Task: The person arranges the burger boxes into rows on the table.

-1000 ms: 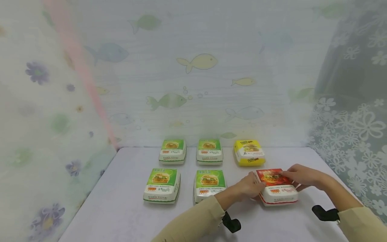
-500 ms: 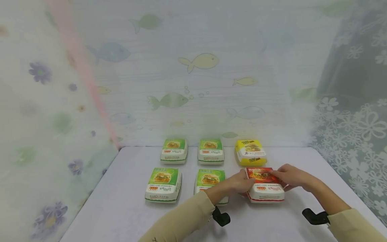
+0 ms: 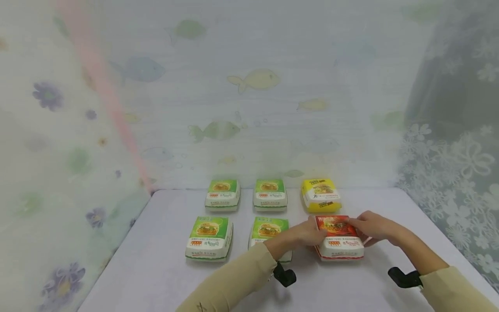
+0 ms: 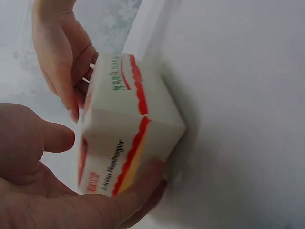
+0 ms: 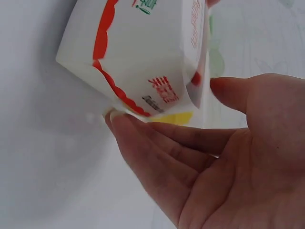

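Note:
A red-and-white burger box sits at the right end of the front row on the table. My left hand grips its left side, with the thumb over the top edge. On the opposite side my right hand holds it, thumb at the top and fingers along the side wall. In the left wrist view the white side of the burger box shows a scalloped red line, and fingers reach under its lower edge. The right wrist view shows the fingers of my right hand against the box's lower side.
Left of the hands stands a green burger box, partly covered by my left forearm, with another green box farther left. Behind are two more green boxes and a yellow burger box. A patterned curtain rises behind the white table.
Both hands have moved left together with the red burger box, bringing it closer to the green box and in front of the yellow one. In the last half second the shift is slight.

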Available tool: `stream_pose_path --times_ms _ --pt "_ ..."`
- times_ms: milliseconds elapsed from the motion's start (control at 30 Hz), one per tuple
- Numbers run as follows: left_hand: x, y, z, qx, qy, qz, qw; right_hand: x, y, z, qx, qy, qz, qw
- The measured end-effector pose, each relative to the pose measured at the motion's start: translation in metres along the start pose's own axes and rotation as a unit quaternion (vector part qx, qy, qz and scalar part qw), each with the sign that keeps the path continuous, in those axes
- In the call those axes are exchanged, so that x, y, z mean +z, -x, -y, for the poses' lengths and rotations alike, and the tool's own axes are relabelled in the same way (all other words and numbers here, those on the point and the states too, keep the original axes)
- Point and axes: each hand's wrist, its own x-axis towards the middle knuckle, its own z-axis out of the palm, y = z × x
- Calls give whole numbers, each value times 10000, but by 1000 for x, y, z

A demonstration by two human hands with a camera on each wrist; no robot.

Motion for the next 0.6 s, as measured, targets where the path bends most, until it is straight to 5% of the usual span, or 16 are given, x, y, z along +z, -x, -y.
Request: stream_pose_path --times_ms 167,333,433,600 --pt "-36 27 -6 540 -775 -371 9948 -22 0 1 -79 405 -287 9987" --pt "-80 72 7 1712 -1198 -1077 9720 -46 16 -13 -313 673 -618 9953" --pt "-109 101 27 2484 -1155 -1784 9451 -54 25 -23 -484 830 -857 9917" --pt "-159 136 75 3082 -1938 -3198 8747 -56 33 -39 -660 1574 -1619 9719"
